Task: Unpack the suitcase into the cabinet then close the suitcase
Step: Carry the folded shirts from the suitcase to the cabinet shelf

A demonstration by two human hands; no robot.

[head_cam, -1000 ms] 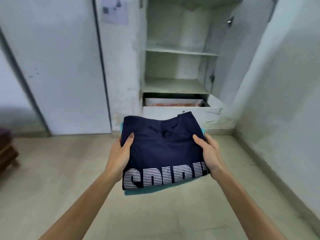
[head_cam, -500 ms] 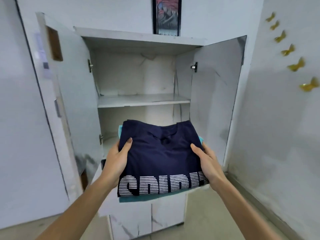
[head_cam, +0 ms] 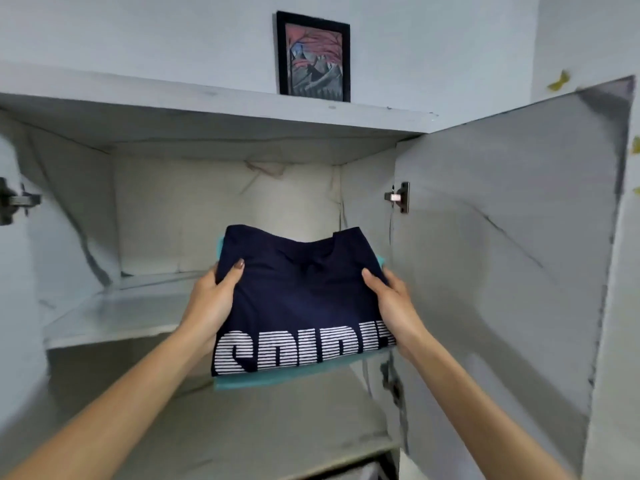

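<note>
White cabinet (head_cam: 242, 133) fills the frame, doors swung wide, right door (head_cam: 502, 271) along the right edge, framed picture (head_cam: 313, 58) above its top. Suitcase not in view.

Stack of folded clothes (head_cam: 298, 317) sits centre frame, held at the mouth of the upper compartment: navy shirt (head_cam: 304, 278) on top, teal piece (head_cam: 277, 381) under it. Left grip (head_cam: 211, 306) clasps the stack's left edge, thumb on top; right grip (head_cam: 391, 306) clasps the right edge likewise. Fingers underneath are hidden. Cannot tell whether the stack's underside touches the upper shelf (head_cam: 114, 313).

My read: the step in hand is setting the stack on that shelf. I'd hold it level, slide it straight in past the shelf lip, and steer the right side clear of the hinge (head_cam: 398, 197). Let the weight land before loosening either grip, then draw both out sideways so the teal piece doesn't drag forward.
</note>
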